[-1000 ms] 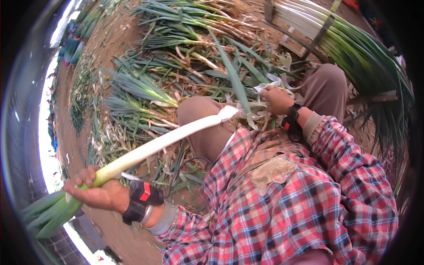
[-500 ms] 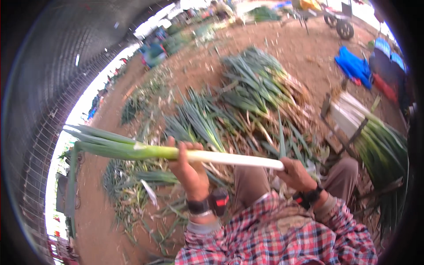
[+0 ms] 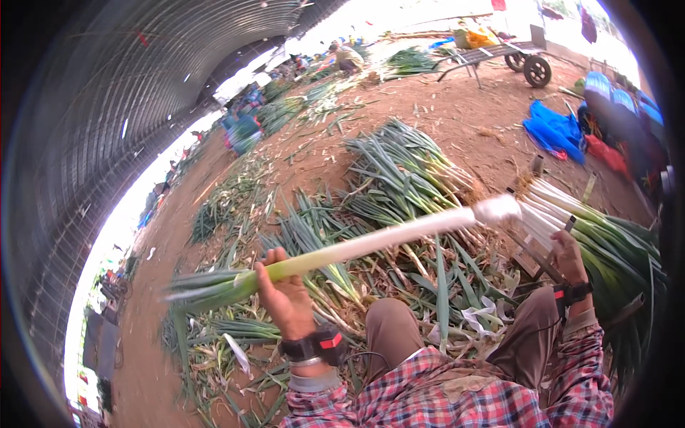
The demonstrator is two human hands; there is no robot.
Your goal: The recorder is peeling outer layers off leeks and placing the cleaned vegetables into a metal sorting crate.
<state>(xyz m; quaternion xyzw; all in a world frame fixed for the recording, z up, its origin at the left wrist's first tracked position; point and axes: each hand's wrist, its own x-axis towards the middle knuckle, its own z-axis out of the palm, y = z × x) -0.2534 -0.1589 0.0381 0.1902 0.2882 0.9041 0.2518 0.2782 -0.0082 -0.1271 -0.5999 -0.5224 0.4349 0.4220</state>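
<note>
A long leek (image 3: 378, 242) slants across the view, green leaves at the lower left and blurred white root end (image 3: 497, 208) at the upper right. My left hand (image 3: 285, 299) is closed around its green part. My right hand (image 3: 569, 258) is apart from the leek, by a metal rack (image 3: 546, 264) on the right. Its fingers look curled; whatever may be in them is hidden. Beside it, a stack of trimmed leeks (image 3: 592, 228) lies in the rack, white ends toward the far left.
Heaps of untrimmed leeks (image 3: 399, 167) lie on the dirt floor in front of me, among scattered leaf scraps (image 3: 228, 335). A blue cloth (image 3: 555, 130) lies farther right. A flat cart (image 3: 492, 53) stands beyond, and a person (image 3: 347, 58) crouches far off.
My right hand has left the leek's white end and moved right to the rack. The leek has tilted, its white end swinging up and away. The view has shifted slightly.
</note>
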